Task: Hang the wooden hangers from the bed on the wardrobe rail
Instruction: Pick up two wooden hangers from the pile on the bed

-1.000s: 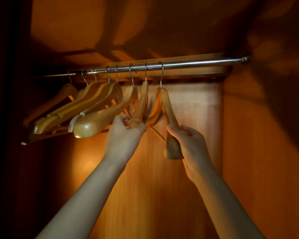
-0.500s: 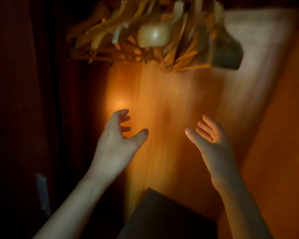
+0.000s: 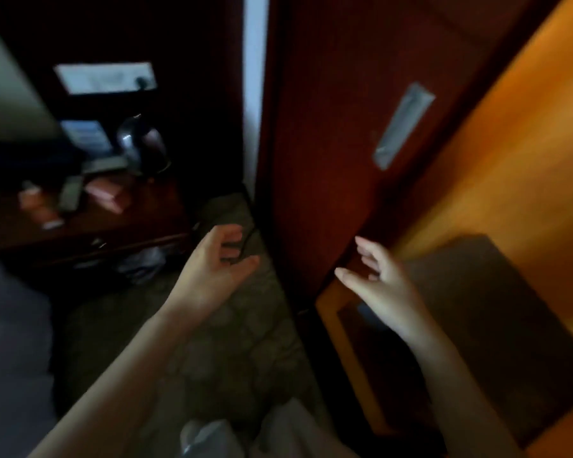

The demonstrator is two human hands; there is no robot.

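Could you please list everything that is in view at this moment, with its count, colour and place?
wardrobe door: one, dark red, centre
door handle: one, grey metal, recessed in that door
wardrobe interior: one, orange wood, right
box: one, dark, inside the wardrobe, lower right
carpet: one, patterned grey-green, bottom centre
desk: one, dark wood, left
kettle: one, dark and shiny, on the desk
pink items: count unclear through blur, on the desk
plastic bag: at least one, pale, bottom edge
left hand: one, open and empty, over the carpet
right hand: one, open and empty, by the wardrobe's edge
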